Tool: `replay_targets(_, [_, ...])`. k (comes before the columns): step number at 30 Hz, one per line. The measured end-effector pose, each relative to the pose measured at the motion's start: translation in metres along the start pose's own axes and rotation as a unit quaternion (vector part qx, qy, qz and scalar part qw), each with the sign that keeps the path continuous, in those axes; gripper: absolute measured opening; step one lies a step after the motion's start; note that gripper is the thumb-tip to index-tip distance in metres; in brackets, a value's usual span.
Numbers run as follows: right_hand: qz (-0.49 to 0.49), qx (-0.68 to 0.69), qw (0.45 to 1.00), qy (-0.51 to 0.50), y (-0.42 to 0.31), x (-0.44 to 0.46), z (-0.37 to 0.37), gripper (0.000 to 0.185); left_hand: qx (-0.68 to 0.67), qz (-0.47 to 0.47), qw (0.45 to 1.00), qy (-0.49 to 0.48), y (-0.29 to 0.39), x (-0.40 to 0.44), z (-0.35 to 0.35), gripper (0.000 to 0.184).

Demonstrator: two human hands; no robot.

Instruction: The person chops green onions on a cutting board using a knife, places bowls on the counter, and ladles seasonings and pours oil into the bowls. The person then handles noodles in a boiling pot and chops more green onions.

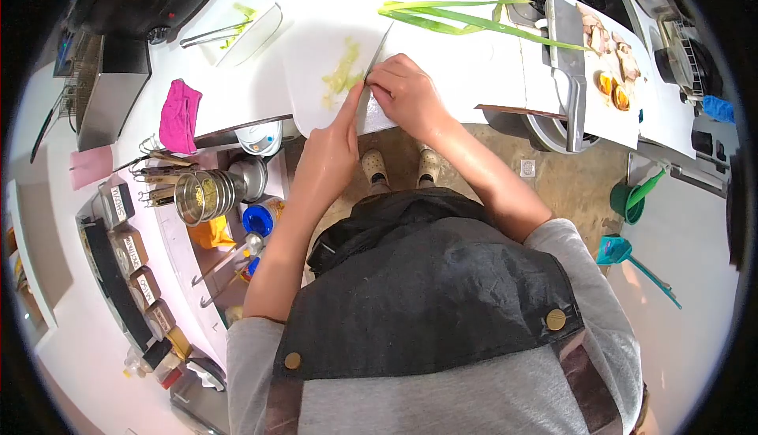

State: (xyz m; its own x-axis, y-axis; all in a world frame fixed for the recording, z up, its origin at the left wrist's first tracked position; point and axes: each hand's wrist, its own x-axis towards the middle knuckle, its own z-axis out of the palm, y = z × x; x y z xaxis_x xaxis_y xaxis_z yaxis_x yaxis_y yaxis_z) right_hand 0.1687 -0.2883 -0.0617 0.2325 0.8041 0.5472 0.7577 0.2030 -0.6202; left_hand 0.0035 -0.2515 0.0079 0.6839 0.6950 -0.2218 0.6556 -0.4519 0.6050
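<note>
In my right hand [407, 94] is a knife [380, 52], gripped near its handle, with the blade pointing away from me over the white cutting board [308, 48]. My left hand [330, 151] reaches in from the lower left. Its index finger is stretched out and meets the knife near my right fingers; the other fingers are mostly hidden. Chopped pale green pieces [344, 72] lie on the board, left of the blade. Long green onion stalks [454, 21] rest on the counter beyond my right hand.
A white container [264, 28] with green pieces and tongs stands at the back left. A pink cloth [180, 115] lies at the counter's left. On the right, a board [612, 123] carries meat pieces and halved eggs. Labelled boxes [144, 289] line the left shelf.
</note>
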Motion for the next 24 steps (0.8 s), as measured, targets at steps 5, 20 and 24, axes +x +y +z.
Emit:
replay_targets(5, [-0.005,-0.019,1.000,0.007,-0.001,0.001,-0.003,0.017,0.002,-0.047,0.999,-0.028,-0.013,-0.052,-0.004,0.052])
replay_targets(20, [-0.024,0.008,0.999,-0.042,-0.001,0.010,0.006,0.015,-0.041,-0.031,0.999,-0.003,-0.023,-0.044,-0.022,0.050])
replay_targets(24, [-0.030,0.003,0.999,-0.027,0.000,0.009,0.010,0.014,-0.016,0.015,1.000,0.003,-0.028,-0.052,-0.023,0.051])
